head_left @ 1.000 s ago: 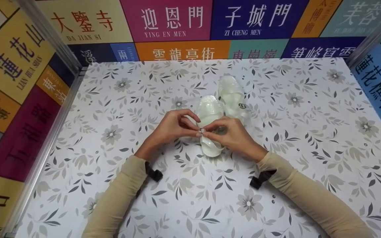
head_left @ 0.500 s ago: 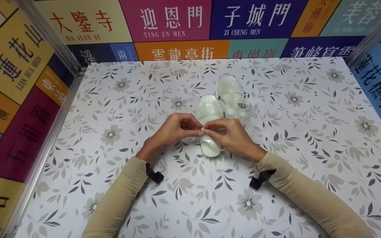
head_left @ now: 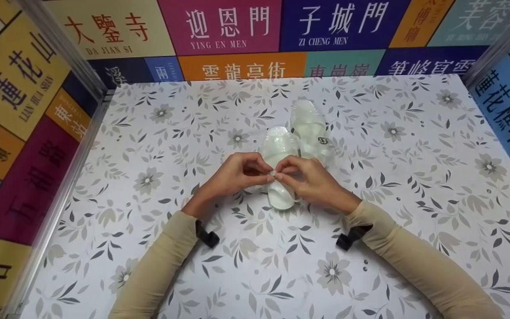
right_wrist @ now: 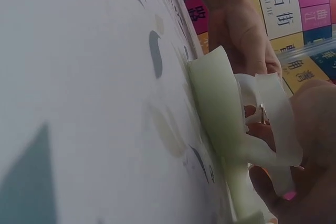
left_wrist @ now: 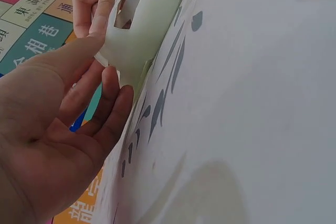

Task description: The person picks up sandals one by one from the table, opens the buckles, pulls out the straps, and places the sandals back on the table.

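left hand (head_left: 242, 173): fingers pinching the strap (right_wrist: 281, 121) of the near pale-green sandal (head_left: 279, 144), upright on the bench (head_left: 370, 283). right hand (head_left: 316, 179): fingers pinching the same strap opposite. second sandal (head_left: 308, 118) beyond, rightward. judged: steady one side, adjust the other gently, avoid twisting. fastening detail hidden by fingertips.

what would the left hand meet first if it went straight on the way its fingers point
Most likely the right hand, just opposite it over the nearer pale sandal; whether part of that sandal comes first is unclear.
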Tool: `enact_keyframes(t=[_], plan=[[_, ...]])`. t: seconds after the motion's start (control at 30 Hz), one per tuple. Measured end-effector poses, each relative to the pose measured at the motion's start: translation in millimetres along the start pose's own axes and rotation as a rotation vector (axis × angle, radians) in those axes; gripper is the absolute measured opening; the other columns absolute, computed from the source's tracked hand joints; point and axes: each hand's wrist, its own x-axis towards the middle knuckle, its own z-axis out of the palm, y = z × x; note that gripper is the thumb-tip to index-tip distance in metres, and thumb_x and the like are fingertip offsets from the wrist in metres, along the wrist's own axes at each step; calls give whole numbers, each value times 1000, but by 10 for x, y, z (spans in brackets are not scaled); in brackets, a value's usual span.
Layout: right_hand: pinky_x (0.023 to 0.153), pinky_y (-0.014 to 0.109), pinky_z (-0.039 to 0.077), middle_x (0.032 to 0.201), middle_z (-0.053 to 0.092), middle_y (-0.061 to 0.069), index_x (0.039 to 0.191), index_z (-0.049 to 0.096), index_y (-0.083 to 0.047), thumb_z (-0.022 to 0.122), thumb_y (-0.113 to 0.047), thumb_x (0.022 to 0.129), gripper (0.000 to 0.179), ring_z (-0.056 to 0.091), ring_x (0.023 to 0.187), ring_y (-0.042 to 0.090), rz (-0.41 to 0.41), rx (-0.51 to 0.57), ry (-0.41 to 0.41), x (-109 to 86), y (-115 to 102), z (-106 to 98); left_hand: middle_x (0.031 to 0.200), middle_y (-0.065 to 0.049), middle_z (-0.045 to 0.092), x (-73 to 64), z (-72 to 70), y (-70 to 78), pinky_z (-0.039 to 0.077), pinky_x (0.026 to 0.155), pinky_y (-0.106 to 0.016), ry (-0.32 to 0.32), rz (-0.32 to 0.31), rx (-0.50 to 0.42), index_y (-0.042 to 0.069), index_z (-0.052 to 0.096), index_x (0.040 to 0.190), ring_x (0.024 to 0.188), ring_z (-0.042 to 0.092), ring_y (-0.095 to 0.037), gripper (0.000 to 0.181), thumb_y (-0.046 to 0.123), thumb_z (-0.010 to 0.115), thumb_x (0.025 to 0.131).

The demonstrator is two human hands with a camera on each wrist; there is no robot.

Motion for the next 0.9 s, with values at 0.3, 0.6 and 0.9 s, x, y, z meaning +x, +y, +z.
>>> enact_keyframes(t=[0.3, 0.6, 0.9], plan=[[94, 34, 65, 106, 83, -6, 113, 79, -20, 83, -34, 97, 21, 80, 99, 13, 8, 69, 25, 27, 38, 23, 100, 3, 84, -27, 17, 36, 66, 82, -31, 62, -9, 85, 17, 80, 101, 92, 79, -12, 18, 28, 90, 91], [96, 38, 65, 107, 82, -5, 112, 78, -21, 81, -31, 99, 17, 79, 100, 16, 38, 96, 5, 16, 44, -1, 107, -1, 82, -16, 14, 28, 65, 93, -36, -2, 0, 22, 14, 78, 108, 100, 78, -17, 20, 23, 88, 93], [98, 41, 64, 111, 81, -4, 114, 75, -20, 80, -31, 100, 19, 78, 106, 18, 59, 148, -63, 6, 60, -46, 105, -1, 80, -30, 4, 10, 65, 88, -36, -23, 13, 23, 16, 75, 107, 96, 77, -19, 21, 24, 88, 94]])
